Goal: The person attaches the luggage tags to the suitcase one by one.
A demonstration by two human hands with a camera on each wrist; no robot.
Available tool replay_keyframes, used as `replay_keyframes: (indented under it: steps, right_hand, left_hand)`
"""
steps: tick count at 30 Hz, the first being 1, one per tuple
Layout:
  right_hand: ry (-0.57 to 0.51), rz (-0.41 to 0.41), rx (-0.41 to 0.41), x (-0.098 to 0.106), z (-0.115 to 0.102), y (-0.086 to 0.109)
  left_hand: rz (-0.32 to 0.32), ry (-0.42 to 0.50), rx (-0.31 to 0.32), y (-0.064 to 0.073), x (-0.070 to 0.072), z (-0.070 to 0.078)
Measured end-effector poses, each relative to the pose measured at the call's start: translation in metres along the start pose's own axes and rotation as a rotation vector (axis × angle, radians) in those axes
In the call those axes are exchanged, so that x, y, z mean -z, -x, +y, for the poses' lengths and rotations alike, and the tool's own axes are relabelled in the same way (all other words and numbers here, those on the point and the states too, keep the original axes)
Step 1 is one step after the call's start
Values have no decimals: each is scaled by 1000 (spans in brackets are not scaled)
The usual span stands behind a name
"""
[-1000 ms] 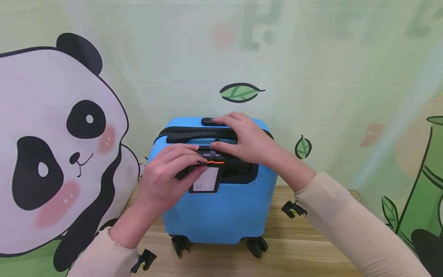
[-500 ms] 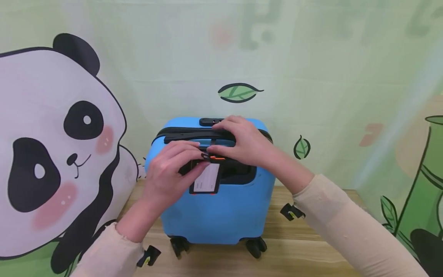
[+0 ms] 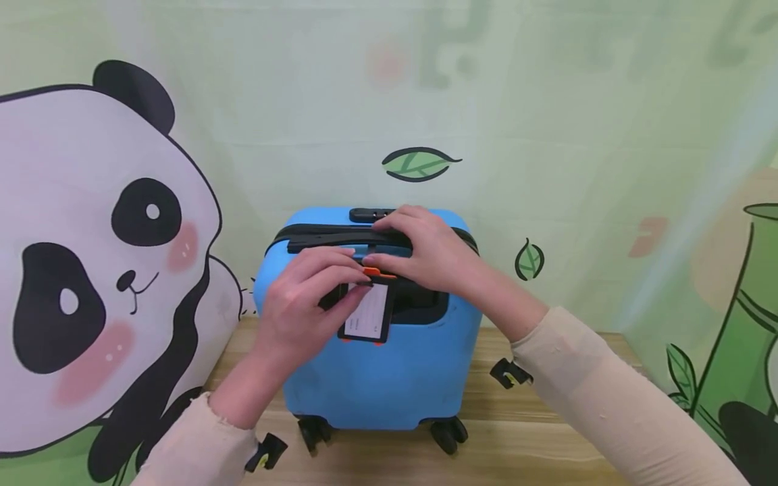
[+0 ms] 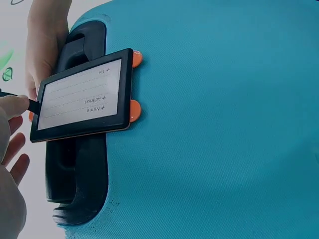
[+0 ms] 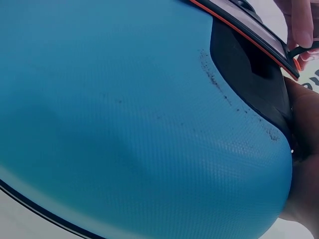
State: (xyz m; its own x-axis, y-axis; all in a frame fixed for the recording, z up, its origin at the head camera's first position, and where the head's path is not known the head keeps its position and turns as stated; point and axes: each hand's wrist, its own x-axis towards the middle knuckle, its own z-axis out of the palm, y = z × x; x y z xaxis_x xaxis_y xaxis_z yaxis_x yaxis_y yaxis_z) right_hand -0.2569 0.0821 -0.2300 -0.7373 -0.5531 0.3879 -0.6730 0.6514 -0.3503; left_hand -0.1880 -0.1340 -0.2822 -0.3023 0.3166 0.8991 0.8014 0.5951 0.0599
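Pinching a tag strap (image 4: pixel 34 106), left fingers (image 3: pixel 334 276) hang above a wooden surface (image 3: pixel 383 452), panda backdrop (image 3: pixel 292 121) behind; right fingers (image 3: pixel 402 221), grip unclear

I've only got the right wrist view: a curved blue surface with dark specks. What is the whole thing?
Observer: A suitcase; the head view shows its black wheels on a wood-grain surface.
Visitor: And that orange-edged thing near the top?
Observer: A luggage tag; the left wrist view shows it's printed with Name, Address and Tel.
Visitor: Which hand pinches the black strap?
Observer: The left hand, judging by the head view.
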Motion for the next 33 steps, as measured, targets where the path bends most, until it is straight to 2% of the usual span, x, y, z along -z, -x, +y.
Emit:
replay_keyframes:
  steps: [6, 17, 27, 33]
  right_hand:
    - [-15, -7, 10, 1, 0, 0]
    - [3, -102, -27, 7, -4, -6]
    - [16, -141, -21, 9, -1, -7]
    - [15, -155, -37, 11, -1, -9]
  left_hand:
    - [-36, -19, 25, 1, -1, 0]
    - [-16, -32, 8, 4, -2, -2]
    - [-11, -56, -5, 4, -5, -2]
    - [-17, -73, 11, 5, -8, -5]
